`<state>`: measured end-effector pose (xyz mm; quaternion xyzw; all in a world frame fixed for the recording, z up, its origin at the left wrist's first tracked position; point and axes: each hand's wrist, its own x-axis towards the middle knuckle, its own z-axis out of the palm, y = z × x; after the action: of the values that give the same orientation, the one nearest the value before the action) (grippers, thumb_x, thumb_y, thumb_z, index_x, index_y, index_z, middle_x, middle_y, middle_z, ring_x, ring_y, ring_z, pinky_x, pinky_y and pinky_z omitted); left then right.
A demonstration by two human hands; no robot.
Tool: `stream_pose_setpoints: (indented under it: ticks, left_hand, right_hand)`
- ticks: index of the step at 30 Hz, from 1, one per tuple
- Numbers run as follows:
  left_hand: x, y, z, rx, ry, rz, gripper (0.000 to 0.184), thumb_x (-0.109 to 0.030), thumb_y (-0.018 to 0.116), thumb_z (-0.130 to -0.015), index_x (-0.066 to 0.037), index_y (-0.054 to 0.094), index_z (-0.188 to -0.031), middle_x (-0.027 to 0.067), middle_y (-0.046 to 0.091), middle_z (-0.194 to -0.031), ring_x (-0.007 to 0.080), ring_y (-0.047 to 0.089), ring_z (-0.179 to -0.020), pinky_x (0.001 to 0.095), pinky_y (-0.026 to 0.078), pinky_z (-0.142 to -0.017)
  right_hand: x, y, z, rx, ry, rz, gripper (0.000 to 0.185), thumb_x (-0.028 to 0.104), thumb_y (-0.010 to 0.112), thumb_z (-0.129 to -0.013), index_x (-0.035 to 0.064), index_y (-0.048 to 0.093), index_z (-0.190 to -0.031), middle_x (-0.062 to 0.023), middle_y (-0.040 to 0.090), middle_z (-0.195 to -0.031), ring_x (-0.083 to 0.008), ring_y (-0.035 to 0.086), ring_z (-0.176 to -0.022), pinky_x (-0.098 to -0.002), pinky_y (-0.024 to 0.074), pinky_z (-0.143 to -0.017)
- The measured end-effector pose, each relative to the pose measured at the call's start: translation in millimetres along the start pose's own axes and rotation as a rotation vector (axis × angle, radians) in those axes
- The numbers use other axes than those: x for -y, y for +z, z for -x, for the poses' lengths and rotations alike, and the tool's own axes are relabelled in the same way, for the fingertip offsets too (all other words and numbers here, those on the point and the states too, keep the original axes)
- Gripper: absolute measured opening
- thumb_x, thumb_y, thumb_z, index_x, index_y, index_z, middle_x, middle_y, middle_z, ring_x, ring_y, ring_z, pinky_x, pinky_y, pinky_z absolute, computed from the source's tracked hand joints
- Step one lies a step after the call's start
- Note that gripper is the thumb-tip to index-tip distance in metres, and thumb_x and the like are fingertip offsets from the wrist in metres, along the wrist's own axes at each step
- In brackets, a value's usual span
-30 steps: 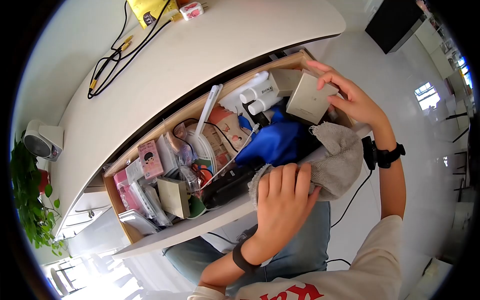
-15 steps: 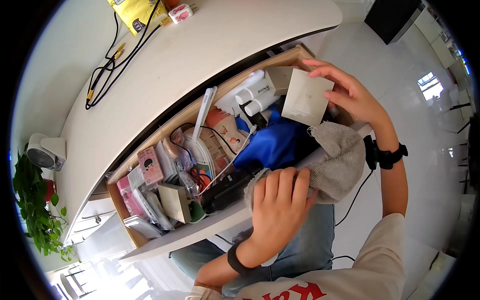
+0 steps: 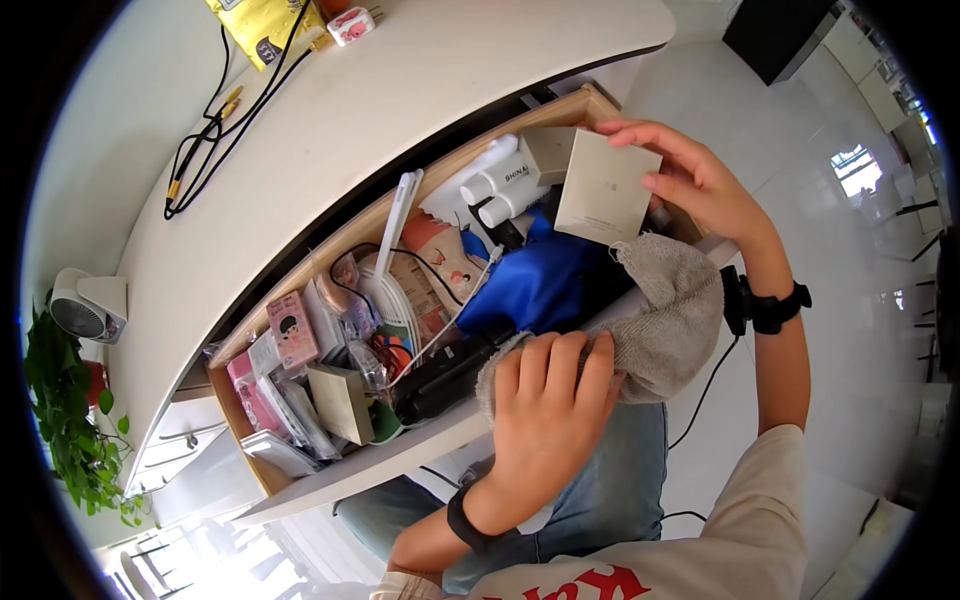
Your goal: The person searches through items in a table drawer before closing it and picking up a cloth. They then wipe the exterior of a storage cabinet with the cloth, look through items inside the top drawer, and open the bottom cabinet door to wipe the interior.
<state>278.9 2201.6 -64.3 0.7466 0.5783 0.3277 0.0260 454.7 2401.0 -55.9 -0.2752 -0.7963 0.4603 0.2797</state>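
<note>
My left hand (image 3: 555, 405) is closed on a grey cloth (image 3: 675, 325), which drapes over the front edge of the open drawer (image 3: 365, 468). At the drawer's right end, my right hand (image 3: 700, 185) grips a square cream box (image 3: 607, 188) by its right side, thumb on the face and fingers over the top edge. The box is tilted, and a similar box (image 3: 552, 152) lies just behind it. Below it is a shiny blue cloth (image 3: 540, 280). White bottles (image 3: 512, 205) are to the left of the boxes.
The drawer also holds a white handled item (image 3: 400, 220), a pink box (image 3: 292, 330), another cream box (image 3: 340, 403) and a black object (image 3: 445, 378). On the desk (image 3: 400, 100) are black cables (image 3: 205, 160), a yellow packet (image 3: 262, 30) and a white fan (image 3: 88, 303). A plant (image 3: 65, 410) stands left.
The box in my right hand has tilted a little, and more of its printed face shows. My left hand stays on the grey cloth. The whole view has shifted slightly.
</note>
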Motion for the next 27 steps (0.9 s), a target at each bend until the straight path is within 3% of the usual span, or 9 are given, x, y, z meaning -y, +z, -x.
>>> stream_pose_setpoints:
  ticks: [3, 6, 9, 12, 15, 18, 24, 27]
  left_hand:
    - [-0.4, 0.5, 0.6, -0.013, 0.001, 0.0, 0.044, -0.015, 0.073, -0.062, -0.005, 0.058, -0.103, 0.0059, 0.054, -0.093, 0.0258, 0.053, -0.085, 0.0383, 0.038, -0.074]
    - [-0.4, 1.0, 1.8, -0.011, 0.002, -0.011, 0.044, -0.015, 0.073, -0.063, -0.005, 0.058, -0.103, 0.0055, 0.055, -0.093, 0.025, 0.053, -0.084, 0.038, 0.038, -0.074]
    - [-0.1, 1.7, 2.9, -0.018, 0.004, -0.036, 0.044, -0.016, 0.073, -0.063, -0.006, 0.058, -0.103, 0.005, 0.055, -0.093, 0.0243, 0.053, -0.085, 0.0375, 0.038, -0.075]
    - [-0.7, 2.1, 2.9, -0.026, 0.001, -0.05, 0.043, -0.016, 0.072, -0.063, -0.006, 0.058, -0.103, 0.0046, 0.055, -0.094, 0.0239, 0.053, -0.086, 0.0373, 0.039, -0.076]
    - [-1.2, 1.5, 3.1, -0.024, -0.006, -0.046, 0.043, -0.017, 0.073, -0.063, -0.007, 0.058, -0.103, 0.0043, 0.055, -0.095, 0.0235, 0.053, -0.086, 0.0373, 0.039, -0.077]
    - [-0.8, 1.4, 3.4, -0.024, -0.002, -0.054, 0.044, -0.018, 0.073, -0.062, -0.007, 0.059, -0.103, 0.0041, 0.055, -0.095, 0.0228, 0.053, -0.087, 0.0368, 0.039, -0.077]
    - [3.2, 3.4, 4.4, -0.032, -0.002, -0.047, 0.044, -0.019, 0.073, -0.062, -0.008, 0.059, -0.102, 0.0038, 0.055, -0.096, 0.0216, 0.054, -0.088, 0.0357, 0.039, -0.076]
    - [-1.9, 6.9, -0.6, -0.025, -0.032, -0.011, 0.043, -0.018, 0.071, -0.063, -0.008, 0.058, -0.103, 0.0046, 0.054, -0.095, 0.0223, 0.053, -0.089, 0.0359, 0.039, -0.076]
  right_hand:
    - [-3.4, 3.8, -0.7, -0.018, 0.001, 0.079, 0.04, 0.001, 0.048, -0.086, 0.0094, 0.051, -0.124, -0.0034, 0.051, -0.129, -0.0101, 0.054, -0.092, -0.0208, 0.0454, -0.069]
    - [6.7, 1.2, -0.1, -0.26, 0.32, -0.016, 0.041, 0.001, 0.052, -0.085, 0.0088, 0.05, -0.125, -0.0041, 0.053, -0.123, -0.0122, 0.053, -0.096, -0.0232, 0.0462, -0.077]
    - [-22.0, -17.7, -5.8, -0.622, -0.14, 0.119, 0.042, 0.002, 0.057, -0.083, 0.0078, 0.049, -0.124, -0.0047, 0.055, -0.12, -0.0128, 0.055, -0.094, -0.0251, 0.0464, -0.083]
    - [-28.4, -12.9, -6.2, -0.662, -0.169, 0.222, 0.044, 0.002, 0.059, -0.083, 0.0075, 0.048, -0.125, -0.0048, 0.056, -0.119, -0.0133, 0.058, -0.09, -0.0267, 0.047, -0.085]
    - [12.0, 0.5, -1.9, -0.113, 0.351, 0.059, 0.045, 0.002, 0.06, -0.082, 0.0077, 0.048, -0.126, -0.0049, 0.058, -0.117, -0.0134, 0.06, -0.09, -0.0275, 0.0472, -0.085]
    - [4.4, 9.1, -2.3, 0.051, 0.197, 0.061, 0.04, 0.004, 0.059, -0.083, 0.0072, 0.051, -0.122, -0.0058, 0.06, -0.113, -0.0121, 0.06, -0.087, -0.0277, 0.0477, -0.083]
    - [32.8, 21.1, 38.3, -0.452, 0.002, 0.178, 0.022, 0.012, 0.051, -0.09, 0.0003, 0.057, -0.107, -0.0104, 0.062, -0.106, -0.0146, 0.06, -0.09, -0.03, 0.0456, -0.086]
    - [45.8, 44.6, 75.8, -0.335, -0.14, 0.212, 0.031, 0.022, 0.047, -0.089, -0.0025, 0.057, -0.106, -0.0133, 0.062, -0.105, -0.0244, 0.057, -0.101, -0.0394, 0.0396, -0.094]
